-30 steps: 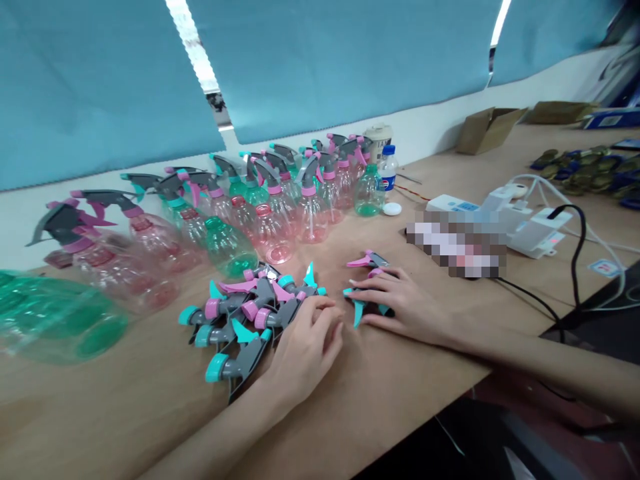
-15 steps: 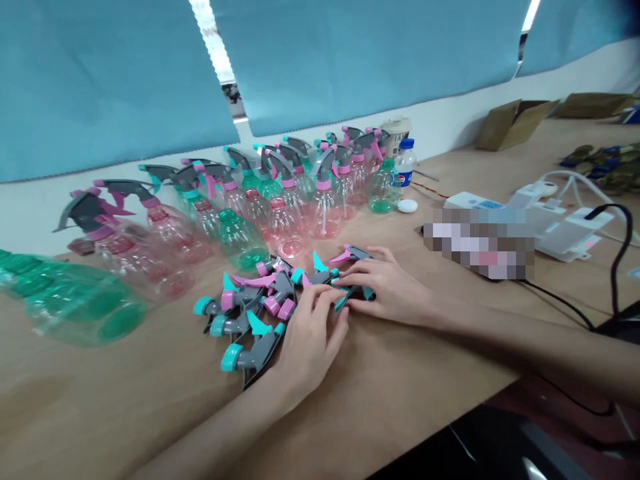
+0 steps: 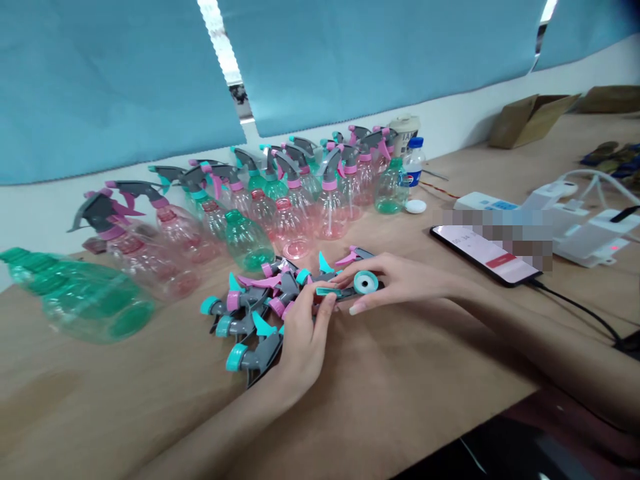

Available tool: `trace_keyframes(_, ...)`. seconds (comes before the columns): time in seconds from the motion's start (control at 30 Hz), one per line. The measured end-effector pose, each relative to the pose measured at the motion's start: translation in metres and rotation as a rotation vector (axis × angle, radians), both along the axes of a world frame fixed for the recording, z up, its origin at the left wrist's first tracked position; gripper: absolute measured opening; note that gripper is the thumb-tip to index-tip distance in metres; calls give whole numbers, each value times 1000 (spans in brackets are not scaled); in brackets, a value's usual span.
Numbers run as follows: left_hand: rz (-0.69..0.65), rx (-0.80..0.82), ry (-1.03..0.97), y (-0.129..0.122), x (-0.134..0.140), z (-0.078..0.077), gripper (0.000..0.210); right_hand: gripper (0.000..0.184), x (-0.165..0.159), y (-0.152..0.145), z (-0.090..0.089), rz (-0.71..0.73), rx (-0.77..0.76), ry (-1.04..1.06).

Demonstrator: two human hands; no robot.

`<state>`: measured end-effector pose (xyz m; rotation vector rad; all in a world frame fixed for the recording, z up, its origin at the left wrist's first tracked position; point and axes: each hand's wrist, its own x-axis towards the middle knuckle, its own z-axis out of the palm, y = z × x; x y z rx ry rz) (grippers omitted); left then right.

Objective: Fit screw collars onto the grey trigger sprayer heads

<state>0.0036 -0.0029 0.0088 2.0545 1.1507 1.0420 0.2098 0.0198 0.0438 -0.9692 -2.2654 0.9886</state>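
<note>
Between my hands is a grey trigger spray head with a teal collar (image 3: 366, 283), its round opening turned up toward me. My left hand (image 3: 306, 340) pinches it near the teal trigger, thumb against fingers. Around the collar end curls my right hand (image 3: 395, 280), fingers along the far side and thumb at the near side; some fingertips are hidden. Loose spray heads with teal or pink parts lie in a pile left of my hands, including one with a teal collar (image 3: 237, 358) nearest me. A pink-trigger spray head (image 3: 354, 254) lies just behind my right hand.
Several spray bottles with heads fitted stand at the back, with an uncapped green bottle (image 3: 247, 241) and pink bottle (image 3: 291, 230) before them. Green bottles (image 3: 95, 300) lie at left. A phone (image 3: 487, 257), a power strip (image 3: 583, 233) and a blue-capped bottle (image 3: 414, 162) are at right.
The spray head in my hands has been turned, so its teal collar now faces up. My right thumb has shifted toward me. The view has swung slightly left.
</note>
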Motion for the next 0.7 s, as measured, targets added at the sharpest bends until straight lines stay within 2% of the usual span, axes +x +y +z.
trace_keyframes(0.17,32,-36,-55,1,-1,-4,19,54,6,0,-9,166,-200,214)
trace_keyframes(0.3,33,-47,-51,2,-1,-6,22,47,3,-3,-15,147,-213,235)
trace_keyframes(0.37,44,-47,-51,2,-1,-6,21,45,0,-3,-19,99,-131,245)
trace_keyframes(0.57,58,3,-135,0,-1,-10,32,36,-8,-5,-29,-162,347,180)
trace_keyframes(0.7,-28,20,-40,-1,0,-7,45,34,-14,-12,-34,-270,467,189)
